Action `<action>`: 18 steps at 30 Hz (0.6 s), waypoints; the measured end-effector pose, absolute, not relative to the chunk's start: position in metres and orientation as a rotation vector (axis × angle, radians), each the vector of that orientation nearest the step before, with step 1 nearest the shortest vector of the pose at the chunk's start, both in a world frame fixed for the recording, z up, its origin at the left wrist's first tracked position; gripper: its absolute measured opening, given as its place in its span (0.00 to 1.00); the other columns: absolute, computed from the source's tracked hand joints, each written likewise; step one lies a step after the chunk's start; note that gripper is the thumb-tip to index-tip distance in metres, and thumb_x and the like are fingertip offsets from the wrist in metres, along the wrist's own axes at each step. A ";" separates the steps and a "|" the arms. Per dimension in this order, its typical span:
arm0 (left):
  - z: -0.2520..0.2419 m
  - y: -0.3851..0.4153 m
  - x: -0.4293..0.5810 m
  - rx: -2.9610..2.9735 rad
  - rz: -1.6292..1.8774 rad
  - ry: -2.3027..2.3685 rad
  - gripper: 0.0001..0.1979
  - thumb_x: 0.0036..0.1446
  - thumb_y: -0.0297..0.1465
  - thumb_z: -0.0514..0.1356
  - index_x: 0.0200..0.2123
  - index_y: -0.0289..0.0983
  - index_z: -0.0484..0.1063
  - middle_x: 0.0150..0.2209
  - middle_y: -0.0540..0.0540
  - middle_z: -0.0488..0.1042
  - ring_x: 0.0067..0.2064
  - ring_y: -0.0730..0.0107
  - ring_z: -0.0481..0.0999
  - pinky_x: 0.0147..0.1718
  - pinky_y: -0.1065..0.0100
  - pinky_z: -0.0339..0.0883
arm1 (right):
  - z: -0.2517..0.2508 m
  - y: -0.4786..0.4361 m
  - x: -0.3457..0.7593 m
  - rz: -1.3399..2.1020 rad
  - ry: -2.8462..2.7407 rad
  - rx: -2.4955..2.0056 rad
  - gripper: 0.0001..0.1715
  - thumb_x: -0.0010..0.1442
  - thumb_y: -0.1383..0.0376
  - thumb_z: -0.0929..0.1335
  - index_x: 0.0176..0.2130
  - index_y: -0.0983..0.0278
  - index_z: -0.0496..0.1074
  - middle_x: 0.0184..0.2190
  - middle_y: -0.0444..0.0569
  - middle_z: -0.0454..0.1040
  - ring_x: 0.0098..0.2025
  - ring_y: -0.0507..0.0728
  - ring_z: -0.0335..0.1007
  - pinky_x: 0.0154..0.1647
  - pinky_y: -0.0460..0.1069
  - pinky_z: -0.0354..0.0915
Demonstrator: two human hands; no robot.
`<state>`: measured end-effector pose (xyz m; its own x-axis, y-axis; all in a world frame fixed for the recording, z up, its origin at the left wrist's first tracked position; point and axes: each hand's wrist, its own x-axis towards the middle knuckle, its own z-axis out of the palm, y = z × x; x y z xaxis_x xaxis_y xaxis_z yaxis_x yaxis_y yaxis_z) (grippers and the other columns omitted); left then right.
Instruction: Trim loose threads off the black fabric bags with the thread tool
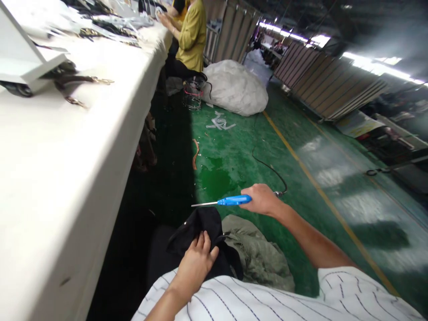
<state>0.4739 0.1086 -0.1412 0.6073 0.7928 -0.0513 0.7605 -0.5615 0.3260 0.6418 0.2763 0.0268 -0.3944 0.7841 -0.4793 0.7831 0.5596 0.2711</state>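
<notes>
My right hand (262, 199) is closed round a blue air blow gun (234, 200). Its thin metal nozzle points left, above the black bag. A dark air hose (272, 169) runs from the gun's back end across the floor. My left hand (197, 256) grips the black bag (197, 227) of soft fabric at my lap, its fingers bent over the cloth near the raised opening. Small shiny metal bits show on the bag. What lies inside its folds is hidden. Beside it, on the right, is a crumpled grey-green cloth sack (256, 252).
A long white-covered table (110, 147) runs along my left, with straps and metal clasps (76, 84) on it. Farther ahead sits a co-worker in a yellow top (192, 35). A large white sack (234, 87) and paper scraps (219, 122) lie on the green floor.
</notes>
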 end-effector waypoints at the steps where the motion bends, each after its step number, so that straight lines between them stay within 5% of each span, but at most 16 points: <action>1: -0.143 0.108 0.473 2.514 0.144 1.263 0.13 0.63 0.25 0.50 0.46 0.35 0.71 0.58 0.21 0.67 0.60 0.40 0.70 0.52 0.49 0.71 | 0.027 0.279 0.639 0.011 2.221 1.219 0.13 0.55 0.56 0.68 0.27 0.61 0.77 0.26 0.50 0.79 0.31 0.60 0.76 0.27 0.49 0.49; 13: -0.139 0.114 0.457 2.458 0.120 1.246 0.14 0.61 0.22 0.51 0.48 0.35 0.70 0.59 0.21 0.66 0.61 0.39 0.67 0.53 0.50 0.70 | 0.034 0.270 0.615 -0.120 2.277 1.021 0.15 0.56 0.53 0.68 0.28 0.60 0.77 0.26 0.49 0.79 0.31 0.59 0.76 0.27 0.49 0.51; 18: -0.132 0.123 0.452 2.368 0.136 1.194 0.17 0.62 0.20 0.47 0.48 0.34 0.70 0.60 0.26 0.67 0.64 0.49 0.65 0.60 0.53 0.63 | 0.038 0.260 0.616 -0.133 2.231 0.984 0.18 0.57 0.51 0.67 0.28 0.60 0.77 0.26 0.50 0.79 0.31 0.61 0.77 0.27 0.49 0.53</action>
